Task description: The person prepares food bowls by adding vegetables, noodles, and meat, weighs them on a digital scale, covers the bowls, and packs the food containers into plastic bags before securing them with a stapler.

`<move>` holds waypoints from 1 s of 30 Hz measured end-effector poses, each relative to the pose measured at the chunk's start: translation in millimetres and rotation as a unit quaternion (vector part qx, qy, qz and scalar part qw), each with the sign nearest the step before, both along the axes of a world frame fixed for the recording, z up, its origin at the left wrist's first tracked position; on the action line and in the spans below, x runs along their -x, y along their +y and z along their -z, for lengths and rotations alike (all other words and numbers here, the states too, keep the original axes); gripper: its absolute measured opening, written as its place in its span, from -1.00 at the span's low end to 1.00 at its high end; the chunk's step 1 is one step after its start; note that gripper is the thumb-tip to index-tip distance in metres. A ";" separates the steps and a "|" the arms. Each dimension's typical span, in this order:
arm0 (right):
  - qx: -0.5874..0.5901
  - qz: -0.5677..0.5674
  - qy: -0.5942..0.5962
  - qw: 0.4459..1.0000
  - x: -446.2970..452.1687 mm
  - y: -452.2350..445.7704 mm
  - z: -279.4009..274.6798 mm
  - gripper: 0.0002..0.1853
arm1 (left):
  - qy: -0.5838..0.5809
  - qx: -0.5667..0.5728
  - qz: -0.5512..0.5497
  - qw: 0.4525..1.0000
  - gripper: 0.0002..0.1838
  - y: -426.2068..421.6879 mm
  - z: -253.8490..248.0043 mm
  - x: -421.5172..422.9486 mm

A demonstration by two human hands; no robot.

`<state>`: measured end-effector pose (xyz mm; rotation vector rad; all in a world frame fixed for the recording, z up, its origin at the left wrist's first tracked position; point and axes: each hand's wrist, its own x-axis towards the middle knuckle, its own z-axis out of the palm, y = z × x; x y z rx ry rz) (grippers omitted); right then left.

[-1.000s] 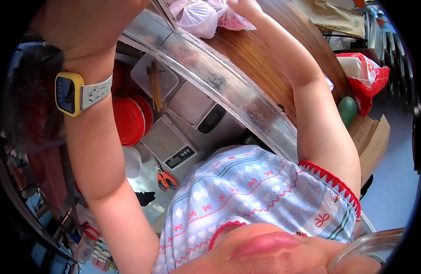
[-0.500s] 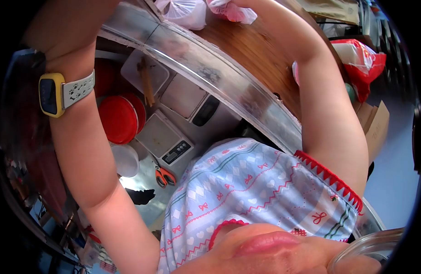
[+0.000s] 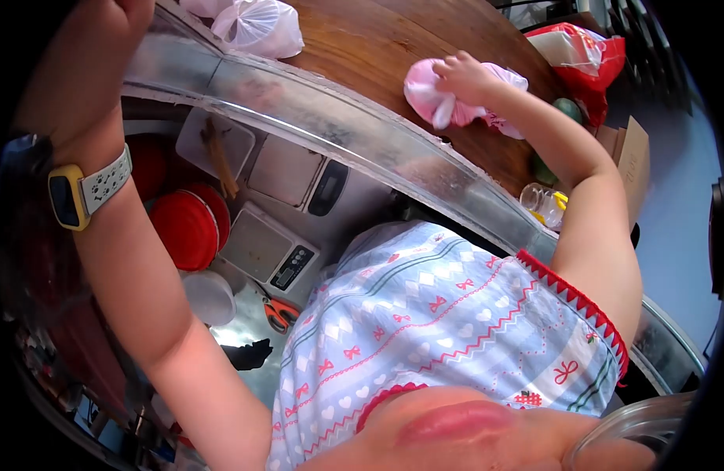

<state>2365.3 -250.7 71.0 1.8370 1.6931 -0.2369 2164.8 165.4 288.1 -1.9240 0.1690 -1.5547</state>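
Note:
My right hand (image 3: pixel 465 80) is at the wooden counter, its fingers curled on a pink plastic bag (image 3: pixel 426 88). More pink plastic with red print (image 3: pixel 509 93) shows on the other side of the hand; whether it is the same bag I cannot tell. My left hand (image 3: pixel 91 55) is raised at the upper left, dark and cut off by the view's edge, so its fingers are hidden. A yellow watch (image 3: pixel 65 198) with a pale paw-print strap is on that wrist. Nearest the left forearm are red round lids (image 3: pixel 181 230) and a white tub (image 3: pixel 209 298).
On the wooden counter (image 3: pixel 354 47) lie a knotted whitish bag (image 3: pixel 260 27), a red-and-white package (image 3: pixel 585 63) and a clear jar (image 3: pixel 542 202). A metal ledge (image 3: pixel 322 110) divides it from a lower surface with two scales (image 3: pixel 268 251), orange-handled scissors (image 3: pixel 282 315) and a tray (image 3: pixel 214 145).
My right hand has moved right and nearer to me along the counter, with pink plastic at its fingers in both frames. The view has shifted, and the jar has come into sight.

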 end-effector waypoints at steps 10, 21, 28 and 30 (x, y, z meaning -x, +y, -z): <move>0.208 0.209 0.133 0.946 17.2 27.2 -9.1 -0.58 | 0.025 -0.143 -0.137 0.980 -0.88 23.8 -7.4 6.5; -0.343 0.413 0.140 0.832 -218.4 352.8 102.5 -0.57 | 0.111 0.065 -0.248 0.960 -0.77 -7.5 4.7 -4.2; -0.297 0.499 0.108 0.807 -265.8 474.1 168.5 -0.51 | 0.143 0.052 -0.240 0.959 -0.89 24.1 21.4 -16.2; -0.271 0.487 0.100 0.824 -287.7 482.7 193.0 -0.53 | 0.226 0.051 -0.269 0.935 -0.88 29.3 9.8 -7.3</move>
